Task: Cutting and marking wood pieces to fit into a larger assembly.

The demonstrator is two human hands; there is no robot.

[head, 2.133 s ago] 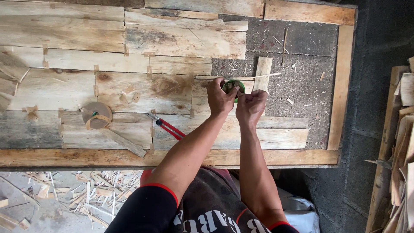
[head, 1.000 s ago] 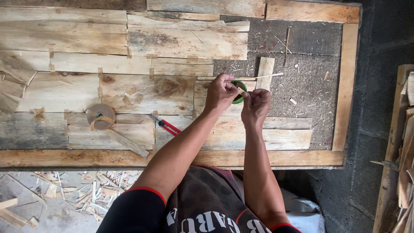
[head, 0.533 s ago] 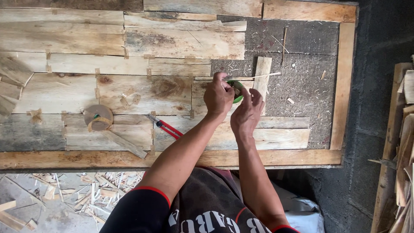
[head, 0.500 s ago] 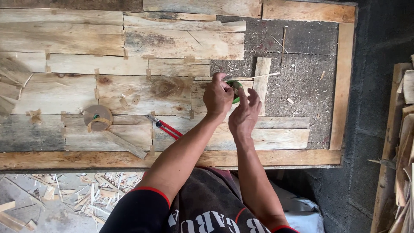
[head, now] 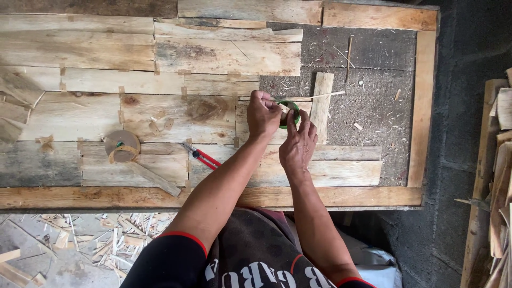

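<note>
Your left hand [head: 263, 113] is closed in a fist over the near side of a small green ring-shaped tape roll [head: 289, 113], and your right hand [head: 297, 145] pinches that same roll from below with thumb and fingertips, so both hands grip it together. The roll sits just above the wooden bench [head: 213, 197], over the spot where the pale flat wooden boards [head: 160, 112] meet the bare grey speckled surface [head: 373, 106]. Most of the roll is hidden behind your fingers; only a green arc shows, and you cannot tell whether any tape is pulled loose. A short upright wooden slat [head: 321, 104] and a thin wooden sliver [head: 320, 96] lie just behind your hands. A round brown paper tape roll [head: 122, 145] rests well to the left, its loose end trailing. A red-handled cutter [head: 202, 156] lies near your left forearm, its tip partly covered. Stacked wood strips [head: 498, 176] are cut off at the right edge
</note>
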